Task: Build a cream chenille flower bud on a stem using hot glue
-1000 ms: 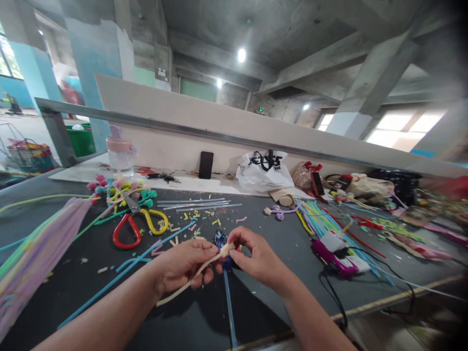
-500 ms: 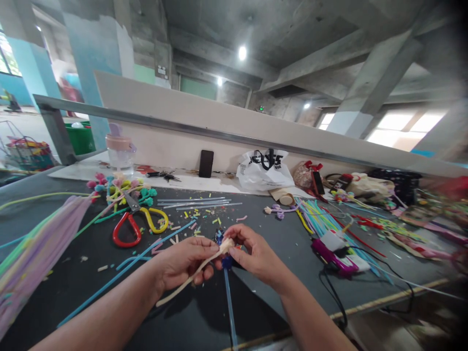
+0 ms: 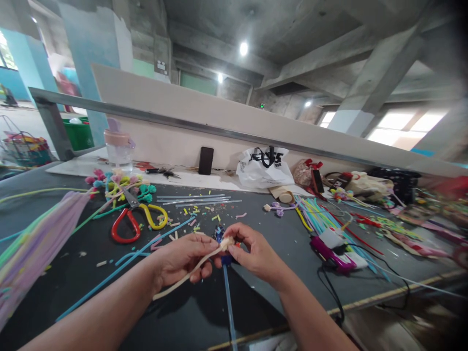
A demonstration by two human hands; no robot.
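The cream stem (image 3: pixel 186 279) is held up above the dark worktop (image 3: pixel 175 321), to the right of the scissors (image 3: pixel 130 198) and nearer the camera. Its bunched end (image 3: pixel 227 243) is pinched in the grip of the right hand (image 3: pixel 252 251), between thumb and forefinger. Just beside that end, the stem is pinched by the left hand (image 3: pixel 185 258), thumb against fingers; its loose tail is hung down to the left, under the palm.

Behind the fingertips, a dark blue object (image 3: pixel 218 233) is partly hidden, and its kind cannot be told. Below it, a translucent rod (image 3: pixel 229 307) is seen running toward the near edge.

Near the scissors, small cut pieces (image 3: pixel 193 214) are scattered to the right, colorful fuzzy flowers (image 3: pixel 117 183) are piled by the blades, and pastel stems (image 3: pixel 47 234) are bundled to the left. Well to the right of the scissors, a purple device (image 3: pixel 334 256) is laid beside bundled blue and green stems (image 3: pixel 321 219). Beyond the scissors, a black phone (image 3: pixel 206 161) is propped upright.
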